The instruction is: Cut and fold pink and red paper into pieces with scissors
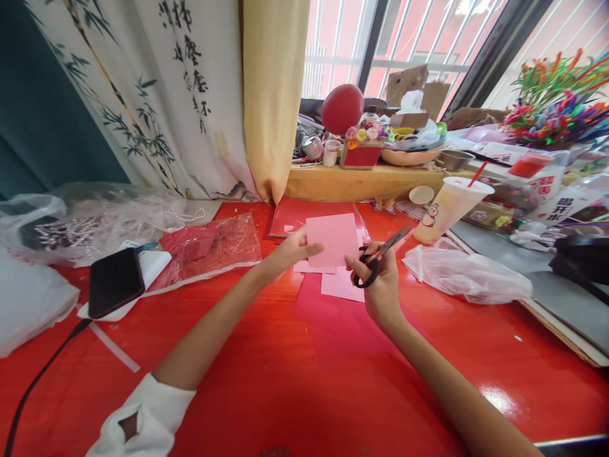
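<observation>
"Firstly, what lies nearest?"

"A white sleeve, left of the card and nearer than it, over a red table. Loose pink sheets show just below the card, partly covered by it in this view."

"State of the hands?"

"Left hand: pinching the card at its left edge, thumb on the face, the other fingers partly hidden. Right hand: gripping scissors by the black handles, just right of the card. Whether its fingertips touch the card's lower right corner, I cannot tell."

"Handling?"

"Card judged light, thin and fairly stiff, since it stands flat from one edge; liable to crease under a hard squeeze. Recommended hold: an edge, thumb in front, fingers behind. Scissors judged rigid; handles only."

"And farther off?"

"A cup, right of the card and slightly beyond; a balloon, well behind the card."
</observation>
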Demonstrator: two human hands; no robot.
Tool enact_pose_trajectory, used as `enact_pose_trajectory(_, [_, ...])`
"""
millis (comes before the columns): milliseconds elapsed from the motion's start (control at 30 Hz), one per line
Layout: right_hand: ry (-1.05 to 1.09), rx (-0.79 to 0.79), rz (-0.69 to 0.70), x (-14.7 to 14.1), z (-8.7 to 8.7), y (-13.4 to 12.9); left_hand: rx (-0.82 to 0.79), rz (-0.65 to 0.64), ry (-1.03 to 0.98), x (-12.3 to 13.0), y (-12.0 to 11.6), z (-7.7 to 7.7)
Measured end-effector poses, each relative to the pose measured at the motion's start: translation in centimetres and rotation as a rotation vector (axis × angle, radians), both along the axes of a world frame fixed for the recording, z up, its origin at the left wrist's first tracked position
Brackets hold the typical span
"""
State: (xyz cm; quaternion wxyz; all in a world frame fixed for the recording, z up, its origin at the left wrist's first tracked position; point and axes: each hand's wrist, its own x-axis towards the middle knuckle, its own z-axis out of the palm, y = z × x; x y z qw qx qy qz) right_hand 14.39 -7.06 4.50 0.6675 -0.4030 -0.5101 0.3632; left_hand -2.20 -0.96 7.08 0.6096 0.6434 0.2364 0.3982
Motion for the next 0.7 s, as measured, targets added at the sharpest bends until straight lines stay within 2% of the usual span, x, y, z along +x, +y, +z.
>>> enact_pose_trajectory(67, [-0.024,0.008,0.013,0.4,0.0,0.3,-0.033,-0.062,0.142,0.6,-0.1,-0.6])
enact_pose_trajectory(133, [-0.049,0.003,0.056,1.0,0.0,0.7,-0.029,-0.039,0.212,0.7,-0.2,-0.6])
enact_pose_trajectory(267, [-0.213,-0.089,0.155,2.2,0.0,1.1,0.004,0.095,0.151,0.0,0.1,0.4])
enact_pose_trajectory(367, [-0.334,-0.169,0.201,2.8,0.1,1.1,0.013,0.136,0.125,-0.8,0.4,1.1])
enact_pose_trajectory(500, [-0.363,-0.201,0.262,2.7,0.3,0.8,0.006,0.138,0.105,-1.1,0.4,1.3])
enact_pose_trajectory(700, [-0.336,-0.208,0.334,2.4,0.4,0.5,-0.011,0.092,0.114,-0.7,0.3,0.8])
